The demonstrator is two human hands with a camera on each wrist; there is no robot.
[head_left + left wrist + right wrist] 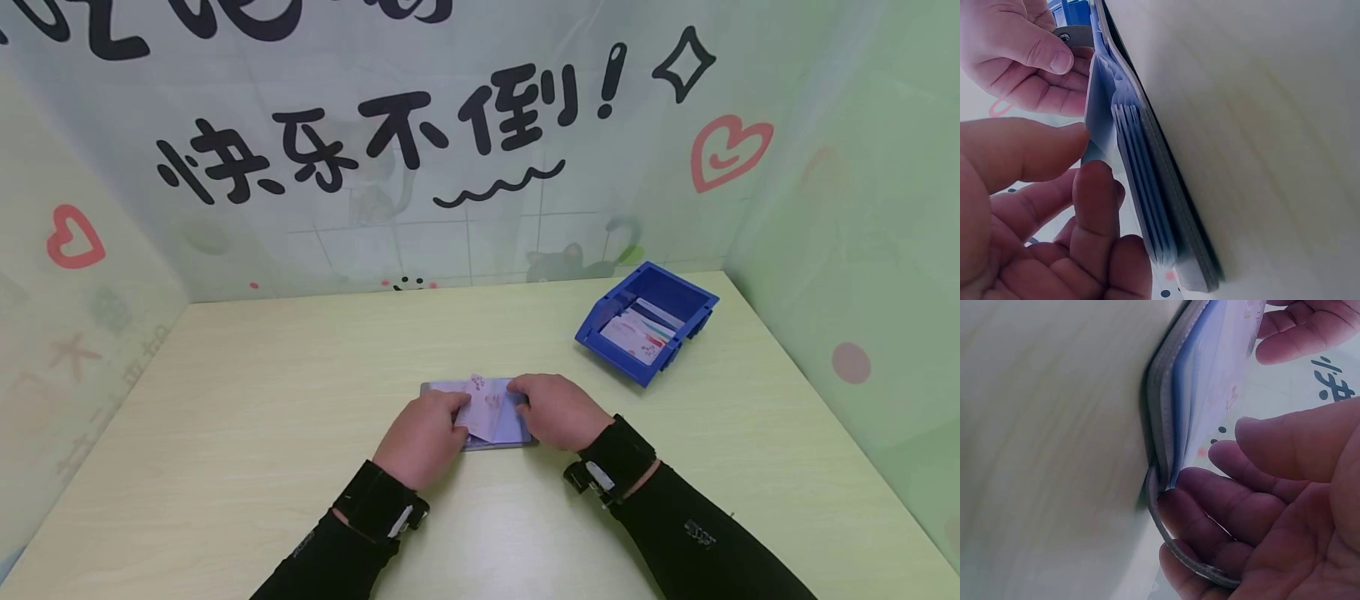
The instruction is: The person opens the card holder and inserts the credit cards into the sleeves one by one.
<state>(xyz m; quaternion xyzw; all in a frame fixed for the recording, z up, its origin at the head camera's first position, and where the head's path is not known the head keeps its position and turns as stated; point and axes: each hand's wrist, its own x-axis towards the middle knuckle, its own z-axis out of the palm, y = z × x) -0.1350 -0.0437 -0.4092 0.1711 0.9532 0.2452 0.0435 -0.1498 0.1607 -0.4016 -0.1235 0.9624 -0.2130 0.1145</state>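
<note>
Your two hands meet over a grey card holder (480, 437) that lies open and flat on the worktop (247, 433), just in front of you and near its middle. Your left hand (422, 437) has its fingers curled in on a pale card (483, 408) with a pink print, thumb on one face and fingertips on the other, so it pinches the card at its near edge. Your right hand (557, 410) rests on the right side of the holder; its fingers are bent down over the cover and the plastic sleeves (1138, 187), holding them apart and pinning the holder down.

By the look of it, you are partway through seating this card in one of the sleeves: the card stands tilted, with its lower edge among the sleeves, and it is not yet lying flat. Whether it has entered a pocket cannot be told from these views. The next move likely calls for a straight, gentle slide along the pocket while the right hand keeps the mouth spread; a skewed card would probably catch on the sleeve edge.

Well apart from the holder, to the back right of the worktop, stands a blue bin (660, 287) with an open front. It holds several more cards (637, 333), lying stacked and overlapping, the top ones white with coloured stripes and a pinkish print. How many cannot be told.
</note>
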